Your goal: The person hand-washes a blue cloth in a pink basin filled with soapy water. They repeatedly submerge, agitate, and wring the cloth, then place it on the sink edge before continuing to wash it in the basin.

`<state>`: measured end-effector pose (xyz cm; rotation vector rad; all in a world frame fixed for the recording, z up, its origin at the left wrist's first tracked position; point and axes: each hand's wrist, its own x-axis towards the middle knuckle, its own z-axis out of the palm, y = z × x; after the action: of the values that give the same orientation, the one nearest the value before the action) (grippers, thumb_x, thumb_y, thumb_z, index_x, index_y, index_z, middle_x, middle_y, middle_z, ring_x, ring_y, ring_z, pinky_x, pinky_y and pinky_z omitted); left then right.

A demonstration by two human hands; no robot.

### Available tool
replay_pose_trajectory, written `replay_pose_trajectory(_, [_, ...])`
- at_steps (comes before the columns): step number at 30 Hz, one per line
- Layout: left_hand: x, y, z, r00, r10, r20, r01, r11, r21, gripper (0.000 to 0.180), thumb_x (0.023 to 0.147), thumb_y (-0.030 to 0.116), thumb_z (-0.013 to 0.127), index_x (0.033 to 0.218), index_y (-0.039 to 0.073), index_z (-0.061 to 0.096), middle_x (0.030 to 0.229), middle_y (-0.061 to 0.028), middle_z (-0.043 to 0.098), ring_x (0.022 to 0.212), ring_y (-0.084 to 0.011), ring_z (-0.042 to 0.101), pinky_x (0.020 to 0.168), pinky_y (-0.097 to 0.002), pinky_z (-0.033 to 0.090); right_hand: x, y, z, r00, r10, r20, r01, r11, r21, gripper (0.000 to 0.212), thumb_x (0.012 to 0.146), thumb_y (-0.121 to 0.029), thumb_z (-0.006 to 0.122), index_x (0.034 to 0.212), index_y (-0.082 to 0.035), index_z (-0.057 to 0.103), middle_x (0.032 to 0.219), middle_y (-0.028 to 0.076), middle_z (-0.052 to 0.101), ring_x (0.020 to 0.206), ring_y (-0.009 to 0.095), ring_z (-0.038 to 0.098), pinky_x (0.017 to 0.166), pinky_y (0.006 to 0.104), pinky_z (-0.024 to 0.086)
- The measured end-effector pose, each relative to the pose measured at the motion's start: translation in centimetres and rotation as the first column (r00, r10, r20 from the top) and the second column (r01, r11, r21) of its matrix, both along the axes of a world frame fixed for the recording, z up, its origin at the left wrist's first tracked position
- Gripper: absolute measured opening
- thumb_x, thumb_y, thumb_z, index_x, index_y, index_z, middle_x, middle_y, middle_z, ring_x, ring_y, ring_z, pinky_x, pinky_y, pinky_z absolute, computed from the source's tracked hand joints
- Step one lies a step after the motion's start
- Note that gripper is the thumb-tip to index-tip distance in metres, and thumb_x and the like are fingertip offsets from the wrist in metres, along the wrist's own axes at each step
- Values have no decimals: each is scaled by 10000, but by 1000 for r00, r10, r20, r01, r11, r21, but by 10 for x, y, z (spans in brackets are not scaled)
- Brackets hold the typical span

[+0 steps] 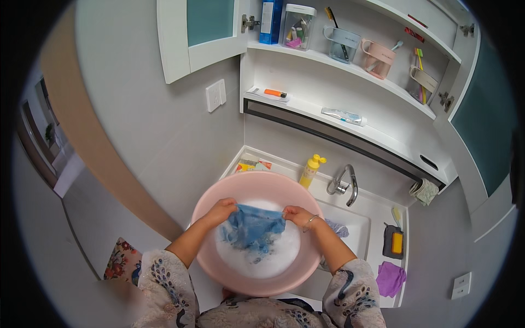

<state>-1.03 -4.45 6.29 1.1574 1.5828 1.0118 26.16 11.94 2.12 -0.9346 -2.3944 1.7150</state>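
A large pink basin (205,249) holds white, sudsy water (273,263). Over it I hold a wet blue garment (249,227) stretched between both hands. My left hand (223,210) pinches one top corner, and my right hand (297,215), with a bracelet at the wrist, pinches the other. The garment's upper edge is pulled nearly straight. Its lower part hangs into the foam, which hides the bottom. What kind of garment it is, I cannot tell.
The basin rests over a white sink (358,232) with a chrome faucet (343,186). Behind the basin stands a yellow bottle (311,170). On the right ledge lie a purple cloth (391,279), a yellow soap bar (397,243) and a brush (396,217). Open cabinet shelves (339,93) hang above.
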Motion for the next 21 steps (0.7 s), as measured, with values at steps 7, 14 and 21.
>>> replay_pose_trajectory(7, [10,17,10,911,218,349,-317,913,257,192,883,165,484,1019,35,519,827,-26,570,767,-84,523,684,-235,436,-16,-9,78,833,-298,-467,246,954,-169,82,868,-133,543,848,-54,558,697,-72,504,639,20,437,580,177,377])
replay_pose_trajectory(14, [2,46,-98,780,613,-124,-556,770,312,264,809,178,530,955,-41,550,904,-228,586,855,-338,566,767,-390,437,-59,-13,-24,744,-599,-295,630,777,11,214,830,-251,544,807,-50,614,749,45,628,728,139,574,679,299,458])
replay_pose_trajectory(21, [10,44,-160,838,425,-343,-435,899,53,367,790,249,539,1017,-39,558,973,-231,586,912,-384,553,818,-411,426,-68,-22,-127,774,-605,187,539,784,306,668,673,-388,689,1151,32,487,1137,206,537,1067,296,515,894,343,405])
